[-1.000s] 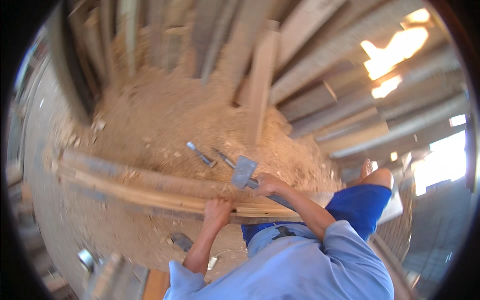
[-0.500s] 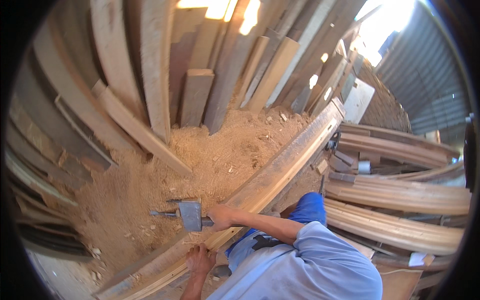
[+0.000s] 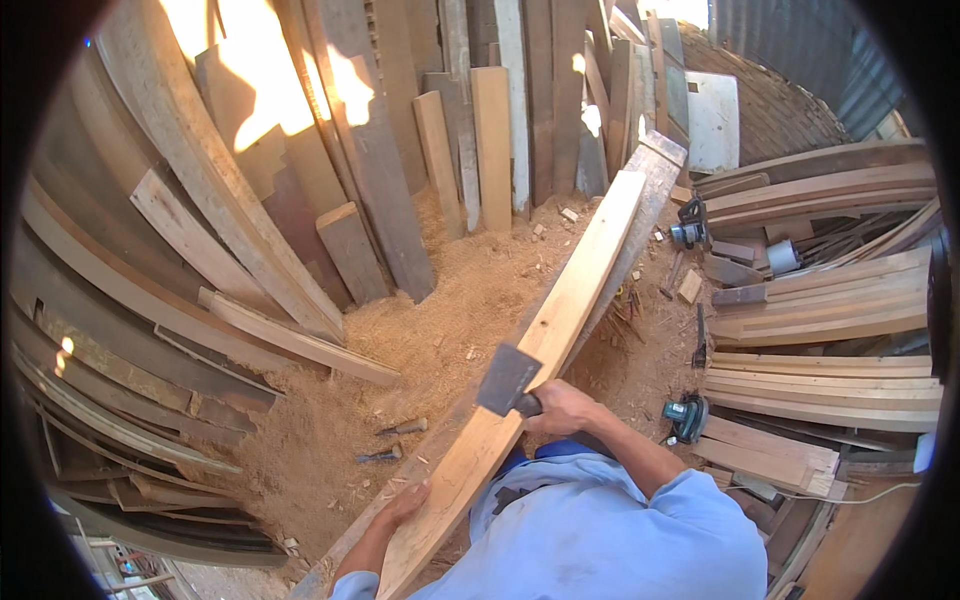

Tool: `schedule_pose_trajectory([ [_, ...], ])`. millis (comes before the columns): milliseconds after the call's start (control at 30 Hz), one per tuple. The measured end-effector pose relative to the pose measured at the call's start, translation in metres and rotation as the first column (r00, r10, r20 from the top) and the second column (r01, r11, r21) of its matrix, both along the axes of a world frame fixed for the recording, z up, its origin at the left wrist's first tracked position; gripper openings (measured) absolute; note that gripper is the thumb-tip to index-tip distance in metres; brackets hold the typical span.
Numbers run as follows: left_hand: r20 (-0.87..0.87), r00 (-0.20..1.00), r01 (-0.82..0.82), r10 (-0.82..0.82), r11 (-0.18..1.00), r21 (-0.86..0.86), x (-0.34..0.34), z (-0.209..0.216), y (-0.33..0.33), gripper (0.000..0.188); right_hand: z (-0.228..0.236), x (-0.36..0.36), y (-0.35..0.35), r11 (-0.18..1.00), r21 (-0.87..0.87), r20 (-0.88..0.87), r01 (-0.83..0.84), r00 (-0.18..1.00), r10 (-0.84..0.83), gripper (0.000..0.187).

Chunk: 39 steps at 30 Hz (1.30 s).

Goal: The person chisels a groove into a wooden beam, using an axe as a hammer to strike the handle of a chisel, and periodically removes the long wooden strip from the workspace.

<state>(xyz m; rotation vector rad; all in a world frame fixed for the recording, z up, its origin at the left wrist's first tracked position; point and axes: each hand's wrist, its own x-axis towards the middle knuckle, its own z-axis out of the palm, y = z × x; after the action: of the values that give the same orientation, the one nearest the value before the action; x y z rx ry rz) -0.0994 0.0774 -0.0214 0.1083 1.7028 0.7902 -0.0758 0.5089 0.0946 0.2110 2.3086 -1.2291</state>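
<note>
A long pale wooden plank [image 3: 575, 300] with a small knot lies along a greyish timber beam [image 3: 662, 165], running from the lower left toward the far right. My right hand [image 3: 560, 408] is closed round the short handle of a mallet [image 3: 508, 380]. The mallet's dark, blocky head is over the plank's upper face, and I cannot tell whether it touches. Lower down, my left hand [image 3: 408, 500] grips the plank's left edge. Left of the beam, two chisels [image 3: 405, 427] [image 3: 380, 455] lie on the sawdust.
Boards [image 3: 492, 150] lean upright along the far side, and curved planks [image 3: 120, 300] line the left. Stacked timber [image 3: 825, 300] fills the right. Between it and the beam sit a teal power tool [image 3: 685, 418] and another power tool [image 3: 690, 232]. Sawdust [image 3: 440, 330] covers the ground.
The plank now shows a broad flat face upward instead of its grooved, narrower side. The mallet has moved right, from above the chisels to over the plank. My view has shifted.
</note>
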Motion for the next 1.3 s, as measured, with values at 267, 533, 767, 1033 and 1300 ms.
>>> schedule_pose_trajectory([
  [267,0.677,0.683,-0.409,0.274,0.911,0.044,0.114,-0.012,0.087,0.067,0.050,0.091,0.075,0.905,-0.206,-0.007,0.371,0.925,-0.381,0.037],
  [533,0.375,0.806,-0.552,0.457,0.809,0.201,0.145,-0.038,0.131,0.066,0.039,0.121,0.072,0.951,0.108,-0.244,0.289,0.935,-0.256,0.039],
  [767,-0.024,0.847,-0.504,0.530,0.817,0.280,0.151,-0.033,0.116,0.066,0.031,0.104,0.017,0.945,0.323,-0.056,0.050,0.998,-0.034,0.035],
  [1033,-0.235,0.873,-0.395,0.428,0.901,0.178,0.149,-0.024,0.107,0.066,0.019,0.115,-0.019,0.958,0.269,-0.183,0.103,0.982,-0.054,0.034],
  [1300,-0.256,0.822,-0.456,0.510,0.857,0.241,0.151,-0.047,0.088,0.064,0.032,0.108,-0.026,0.965,0.214,-0.188,0.149,0.976,-0.109,0.036],
])
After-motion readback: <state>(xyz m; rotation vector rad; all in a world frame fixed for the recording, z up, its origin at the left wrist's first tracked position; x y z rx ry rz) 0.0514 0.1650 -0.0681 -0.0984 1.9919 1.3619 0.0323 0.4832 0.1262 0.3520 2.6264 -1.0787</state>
